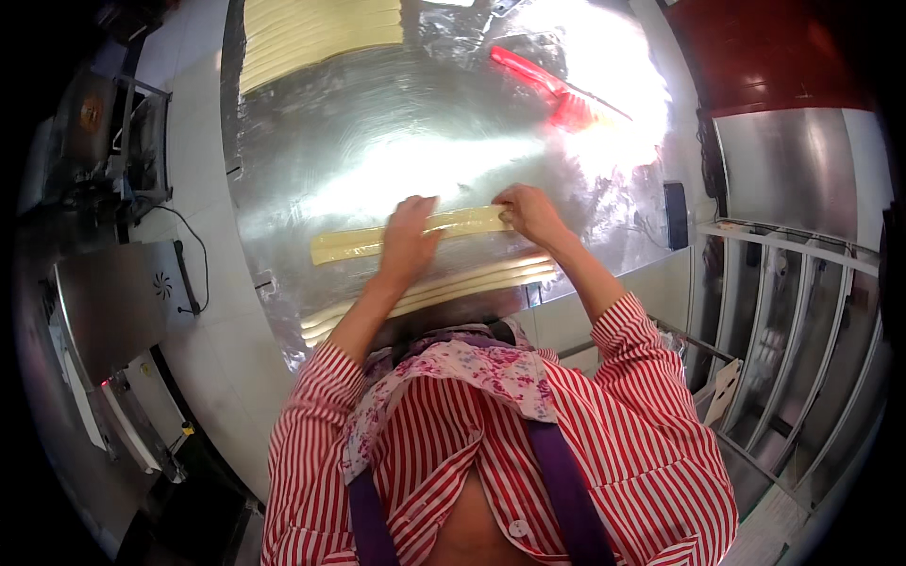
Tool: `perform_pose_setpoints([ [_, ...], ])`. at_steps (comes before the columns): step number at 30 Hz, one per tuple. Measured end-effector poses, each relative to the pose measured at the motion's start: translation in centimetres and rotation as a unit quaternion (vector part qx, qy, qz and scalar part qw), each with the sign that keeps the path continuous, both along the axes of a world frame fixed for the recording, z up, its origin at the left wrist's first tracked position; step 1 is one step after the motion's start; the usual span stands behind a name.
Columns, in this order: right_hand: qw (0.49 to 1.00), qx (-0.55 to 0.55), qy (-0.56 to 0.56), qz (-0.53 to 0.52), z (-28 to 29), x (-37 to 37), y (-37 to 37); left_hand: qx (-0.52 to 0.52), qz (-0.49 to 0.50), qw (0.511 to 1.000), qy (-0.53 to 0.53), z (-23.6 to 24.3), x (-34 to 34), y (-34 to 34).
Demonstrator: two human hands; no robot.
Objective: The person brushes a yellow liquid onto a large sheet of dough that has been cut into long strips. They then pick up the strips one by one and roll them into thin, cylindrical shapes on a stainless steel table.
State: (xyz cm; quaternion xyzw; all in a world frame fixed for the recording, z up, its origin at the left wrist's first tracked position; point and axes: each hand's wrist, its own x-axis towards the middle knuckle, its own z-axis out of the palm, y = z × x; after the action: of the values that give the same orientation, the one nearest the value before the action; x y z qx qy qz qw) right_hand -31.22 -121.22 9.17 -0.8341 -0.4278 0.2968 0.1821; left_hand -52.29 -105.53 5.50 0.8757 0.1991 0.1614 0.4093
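Note:
A long flat strip of pale yellow dough [349, 245] with a shiny surface lies across the metal worktop in front of me. My left hand [409, 238] is over the strip left of its middle, fingers stretched out and slightly blurred. At the strip's right end, my right hand [530, 215] pinches the dough between thumb and fingers. Between the strip and my body, several long thin dough ropes [462, 286] lie side by side along the near edge of the worktop.
Cut dough strips [321, 36] lie side by side at the far left of the worktop [311, 132]. A red brush [530, 72] rests at the far right. A dark flat object [676, 215] sits at the right edge. Metal racks [783, 321] stand to the right.

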Motion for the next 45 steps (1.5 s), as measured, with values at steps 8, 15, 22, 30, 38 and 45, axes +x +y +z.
perform_pose_setpoints([
  [8, 0.968, 0.147, -0.152, 0.136, -0.5, -1.1, -3.6, 0.074, -0.137, 0.987, -0.041, -0.4, 6.8, -4.7],
  [15, 0.942, 0.216, -0.214, 0.142, -1.3, -4.0, -6.9, 0.122, -0.136, 0.978, -0.097, -1.5, 6.3, -5.9],
  [22, 0.972, 0.17, -0.144, 0.071, -0.7, -6.2, -5.0, 0.101, -0.122, 0.985, -0.074, 0.6, 3.6, -3.5],
  [30, 0.972, 0.068, -0.184, 0.131, -1.5, -8.3, -4.2, 0.11, -0.084, 0.979, -0.148, 1.8, 2.8, -3.3],
  [38, 0.97, 0.047, -0.188, 0.146, -1.5, -10.0, -2.3, 0.138, -0.167, 0.976, -0.019, -2.7, -0.1, -1.1],
  [45, 0.972, 0.04, -0.176, 0.152, -0.3, -11.5, -0.4, 0.122, -0.081, 0.985, -0.089, 0.1, -2.4, 0.6],
])
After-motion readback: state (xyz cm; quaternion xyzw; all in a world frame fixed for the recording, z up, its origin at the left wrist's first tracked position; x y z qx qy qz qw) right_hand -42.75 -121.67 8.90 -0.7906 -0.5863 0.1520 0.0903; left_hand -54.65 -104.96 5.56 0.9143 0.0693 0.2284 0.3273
